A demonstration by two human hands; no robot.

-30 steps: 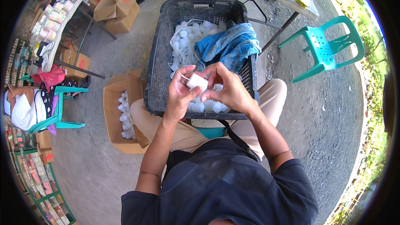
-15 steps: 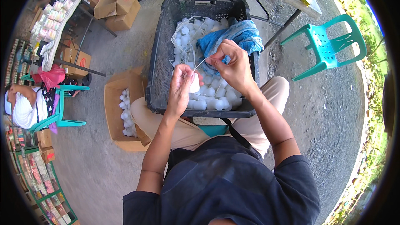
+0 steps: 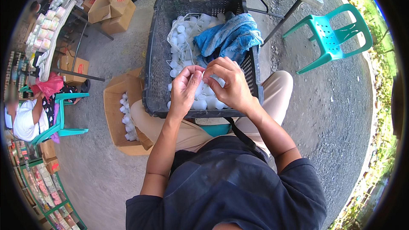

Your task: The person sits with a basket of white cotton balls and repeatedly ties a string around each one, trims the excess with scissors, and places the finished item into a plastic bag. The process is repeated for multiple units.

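Head: left hand [image 3: 184,93] pinches a small white piece [image 3: 199,89]; right hand [image 3: 234,86] curled, hold unclear.

And here we are, left hand [image 3: 184,91] and right hand [image 3: 230,83] fingertip to fingertip, or nearly, over a black plastic crate [image 3: 150,74]! White cup-shaped pieces [image 3: 181,38] fill it, a blue towel [image 3: 232,36] bunched far right. By the left knee [image 3: 138,113], an open cardboard box [image 3: 130,148].

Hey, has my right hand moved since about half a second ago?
Yes. Judged against the black crate's near rim, your right hand has shifted toward that rim, and it is now closer to your left hand.
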